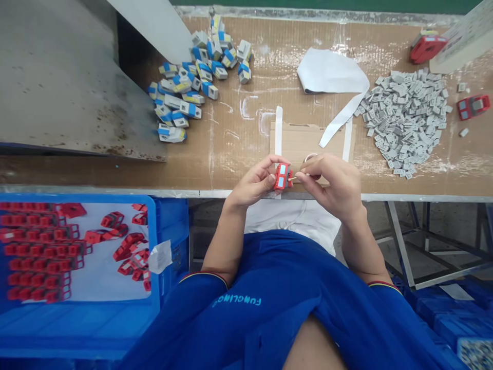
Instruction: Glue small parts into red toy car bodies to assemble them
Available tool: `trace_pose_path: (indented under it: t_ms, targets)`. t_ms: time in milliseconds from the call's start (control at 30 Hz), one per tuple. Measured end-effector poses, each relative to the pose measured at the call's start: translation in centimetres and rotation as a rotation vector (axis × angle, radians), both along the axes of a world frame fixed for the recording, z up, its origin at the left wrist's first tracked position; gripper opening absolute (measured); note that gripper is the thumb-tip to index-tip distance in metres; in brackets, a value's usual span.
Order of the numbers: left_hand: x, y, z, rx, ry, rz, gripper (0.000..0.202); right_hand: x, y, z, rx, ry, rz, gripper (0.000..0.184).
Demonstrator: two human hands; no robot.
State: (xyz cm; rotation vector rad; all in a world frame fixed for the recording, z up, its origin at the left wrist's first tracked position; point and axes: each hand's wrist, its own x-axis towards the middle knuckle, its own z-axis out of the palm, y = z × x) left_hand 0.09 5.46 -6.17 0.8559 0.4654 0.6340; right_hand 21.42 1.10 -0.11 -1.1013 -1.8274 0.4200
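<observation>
red plastic block (283, 176) was pinched between left hand (252, 182) and right hand (331, 185), as heaped small grey tiles (402, 121) and blue-and-white blocks (196, 77) lay waiting on the brown table (231, 154).

The left hand (252, 181) hides part of the red block (283, 176), and the right hand (331, 185) hides most of the thin stick (293, 178). The left picture edge cuts off the blue crate (169, 221), and any markings on the grey pieces (404, 121) are too small to read.

A cardboard-covered workbench (231, 154) carries a heap of grey parts (402, 121), blue-and-white blocks (192, 82), and white paper (331, 74).
</observation>
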Motion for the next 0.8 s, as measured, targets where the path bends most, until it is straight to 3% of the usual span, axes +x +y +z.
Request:
trace_pose_path:
  t_ms: [200,333,433,533,667,733,800]
  targets:
    - [-0.1,0.0,0.1,-0.009,-0.013,0.001,0.051,0.2,-0.1,0.5,-0.06,0.028,-0.06,0.024]
    - [-0.4,0.0,-0.2,-0.049,0.0,-0.025,0.052,1.6,-0.5,0.7,0.021,0.13,-0.171,0.014]
    - [-0.5,0.0,-0.3,-0.081,0.009,-0.004,0.053,2.9,-0.8,-0.3,0.033,0.119,-0.352,0.018]
    - [-0.4,0.1,-0.1,-0.1,0.005,0.038,0.057,3.4,-1.0,-2.2,0.0,0.097,-0.44,0.021]
    - [-0.4,0.2,-0.1,-0.082,0.0,0.072,0.071,2.9,-1.0,-4.1,-0.074,0.084,-0.385,0.023]
    - [-0.4,0.1,-0.1,-0.057,0.017,0.09,0.07,3.3,-0.9,-4.2,-0.086,0.072,-0.327,0.026]
    - [-0.4,0.0,-0.2,-0.032,0.037,0.109,0.067,4.7,-0.5,-3.9,-0.088,0.036,-0.359,0.03]
